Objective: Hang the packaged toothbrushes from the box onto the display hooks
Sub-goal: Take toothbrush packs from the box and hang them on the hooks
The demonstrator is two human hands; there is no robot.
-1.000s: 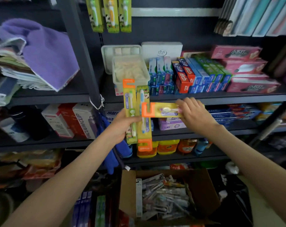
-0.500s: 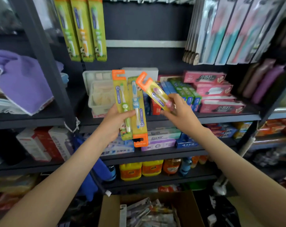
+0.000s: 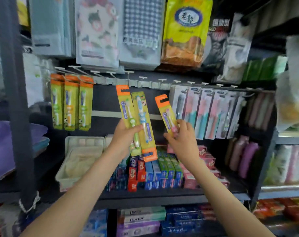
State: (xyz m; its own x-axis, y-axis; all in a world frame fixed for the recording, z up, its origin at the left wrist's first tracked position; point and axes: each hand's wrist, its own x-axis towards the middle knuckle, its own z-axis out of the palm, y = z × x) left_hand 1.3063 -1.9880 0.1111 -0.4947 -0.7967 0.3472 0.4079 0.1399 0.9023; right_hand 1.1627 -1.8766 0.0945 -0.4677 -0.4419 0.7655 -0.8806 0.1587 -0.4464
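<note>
My left hand (image 3: 124,137) grips two yellow-green toothbrush packs with orange ends: one holds a green brush (image 3: 126,108), hang tab up, the other a blue brush (image 3: 143,120), hang tab down. My right hand (image 3: 182,139) pinches a third pack with a pink brush (image 3: 167,115), its orange tab tilted up and left. All three packs are held below a rail of bare white display hooks (image 3: 145,79). Three matching packs (image 3: 71,103) hang on hooks at the left. The box is out of view.
Adult toothbrush packs (image 3: 208,113) hang at the right of the rail. Large bagged goods (image 3: 184,31) hang above the hooks. Toothpaste boxes (image 3: 153,173) and a pale plastic basket (image 3: 77,161) fill the shelf below. A dark upright post (image 3: 13,100) stands at the left.
The view has tilted up, so the hook rail shows and the box has left the frame. Both hands have risen with their packs, and the right-hand pack now stands nearly upright.
</note>
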